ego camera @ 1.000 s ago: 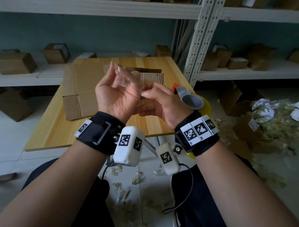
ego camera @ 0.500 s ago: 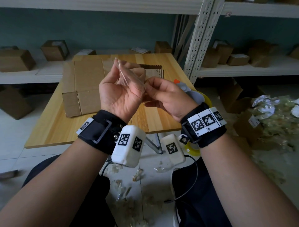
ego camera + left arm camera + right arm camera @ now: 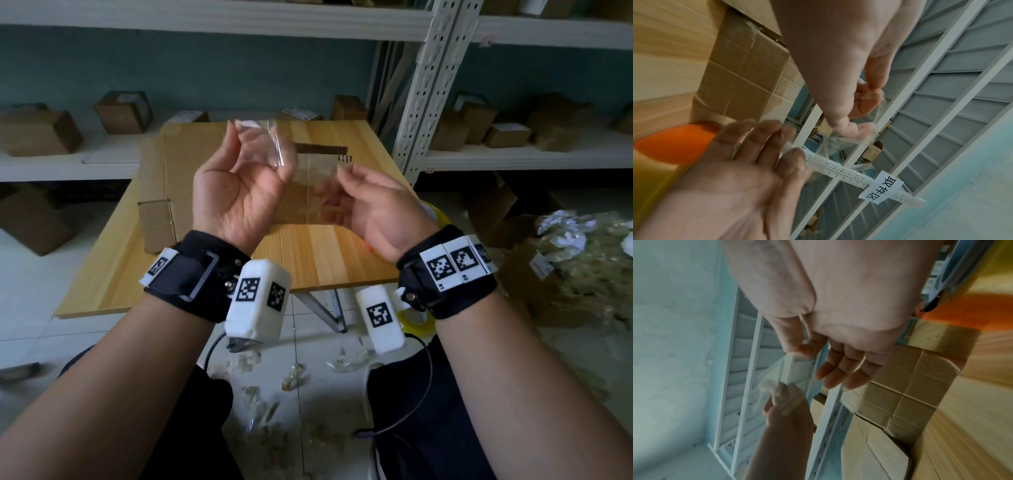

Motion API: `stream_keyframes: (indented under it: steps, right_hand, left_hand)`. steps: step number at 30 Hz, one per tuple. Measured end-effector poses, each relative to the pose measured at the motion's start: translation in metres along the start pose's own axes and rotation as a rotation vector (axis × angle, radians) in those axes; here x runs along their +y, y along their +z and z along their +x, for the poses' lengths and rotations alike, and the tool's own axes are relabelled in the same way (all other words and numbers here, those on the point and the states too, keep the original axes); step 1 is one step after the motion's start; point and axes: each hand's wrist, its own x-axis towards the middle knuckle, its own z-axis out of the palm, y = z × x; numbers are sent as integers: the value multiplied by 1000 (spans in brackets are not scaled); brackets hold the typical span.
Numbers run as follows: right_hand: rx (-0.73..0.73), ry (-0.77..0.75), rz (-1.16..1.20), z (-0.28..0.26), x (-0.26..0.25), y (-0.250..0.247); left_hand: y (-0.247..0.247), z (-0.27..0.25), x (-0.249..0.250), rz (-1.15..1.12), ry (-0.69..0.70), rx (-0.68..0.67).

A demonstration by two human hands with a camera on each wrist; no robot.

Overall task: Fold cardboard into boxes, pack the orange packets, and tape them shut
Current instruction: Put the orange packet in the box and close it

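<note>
- Above the near half of the bench (image 3: pixel 308 260), both hands were up, palms turned toward the person, with a clear strip of tape (image 3: pixel 301 171) stretched between them.
- Left hand (image 3: pixel 236 192): its grip was closed on the tape, thumb and fingertips curled over the crumpled upper end, which stuck up a little above the fingers.
- Right hand (image 3: pixel 380 209): thumb and forefinger pinched the other end of the tape; in the right wrist view the remaining fingers (image 3: pixel 840 369) hung loosely curled and held nothing.
- From the left wrist view the tape (image 3: pixel 840 141) looked wrinkled and bunched where the two hands met.
- Flattened cardboard (image 3: pixel 178 185) lay on the bench beyond the left hand, creased into panels, with one folded edge hanging near the bench's left side.
- A second piece of cardboard (image 3: pixel 322 150), with a ragged top edge, lay behind the tape and showed through it.
- Just behind the right wrist, a yellowish tape roll (image 3: pixel 435 212) peeked out at the bench's right edge; an orange part of it showed blurred in the left wrist view (image 3: pixel 674 142).
- No orange packets could be told apart anywhere in these views.
- Small closed cartons (image 3: pixel 123 111) stood on the white shelves (image 3: pixel 513 157) behind the bench, on both sides of the perforated upright (image 3: pixel 424 85).
- Down on the floor (image 3: pixel 308 359), clear scraps lay scattered between the person's knees, and a heap of crumpled clear wrapping (image 3: pixel 589 260) sat to the right.
</note>
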Motion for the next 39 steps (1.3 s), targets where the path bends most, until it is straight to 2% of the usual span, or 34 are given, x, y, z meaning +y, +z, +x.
stream_keyframes:
  steps: [5, 12, 16, 20, 23, 25, 27, 32, 36, 39]
  right_hand:
    - [58, -41, -108, -7, -10, -6]
    - [79, -48, -61, -9, -8, -15]
    - [222, -109, -156, -10, -6, -15]
    - [414, -133, -153, -7, -4, -19]
    - [472, -195, -152, -2, -8, -19]
    - [490, -246, -148, 5, -13, -19]
    - [495, -275, -127, 13, -19, -19]
    - [548, -249, 74, 40, -24, -20]
    - [615, -267, 251, 69, -20, -15]
    - [605, -286, 338, 86, -15, -15]
  left_hand:
    - [-5, 1, 15, 189, 69, -53]
    - [-11, 2, 41, 426, 150, -89]
    - [-16, 2, 56, 600, 200, -110]
    - [-20, -1, 60, 988, 378, -113]
    - [-24, 0, 59, 1144, 547, -117]
    - [-19, 5, 59, 1138, 632, -122]
    - [-8, 15, 63, 1062, 642, -134]
    - [20, 49, 60, 793, 478, -157]
    - [33, 80, 46, 529, 376, -82]
    - [26, 103, 42, 417, 326, -26]
